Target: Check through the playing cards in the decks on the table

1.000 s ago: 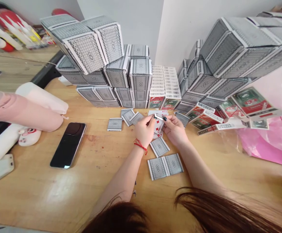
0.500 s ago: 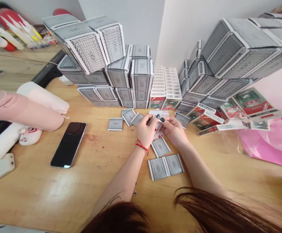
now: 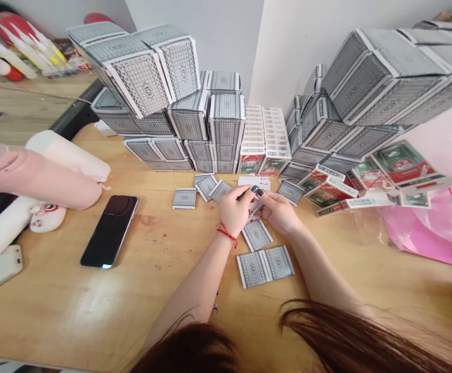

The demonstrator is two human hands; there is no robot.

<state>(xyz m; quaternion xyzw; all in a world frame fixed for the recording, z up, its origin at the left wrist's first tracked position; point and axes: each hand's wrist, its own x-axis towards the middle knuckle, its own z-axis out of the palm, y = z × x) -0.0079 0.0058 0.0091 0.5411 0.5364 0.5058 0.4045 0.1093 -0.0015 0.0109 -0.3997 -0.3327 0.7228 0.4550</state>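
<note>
My left hand (image 3: 236,206) and my right hand (image 3: 278,208) meet over the table, thumbs close together. Between them they pinch a playing card (image 3: 254,205), mostly covered by the fingers. Just beyond lie face-up cards (image 3: 245,181) showing a red 2 and 3. Below my hands is a folded card (image 3: 257,235) with a grey patterned back, and nearer to me a pair of folded cards (image 3: 266,266) side by side. More folded cards (image 3: 184,198) lie to the left, and another folded card (image 3: 291,192) sits right of my right hand.
Stacked card-covered blocks rise at the left (image 3: 189,119) and right (image 3: 350,103). Between them stand rows of card boxes (image 3: 252,140); loose card boxes (image 3: 329,189) lie at the right by pink plastic (image 3: 439,233). A phone (image 3: 110,231) and a pink bottle (image 3: 43,178) lie left.
My fingers have shifted slightly over the card, and my thumbs are now closer together. The face of the red card below them is more covered. The rest stays put.
</note>
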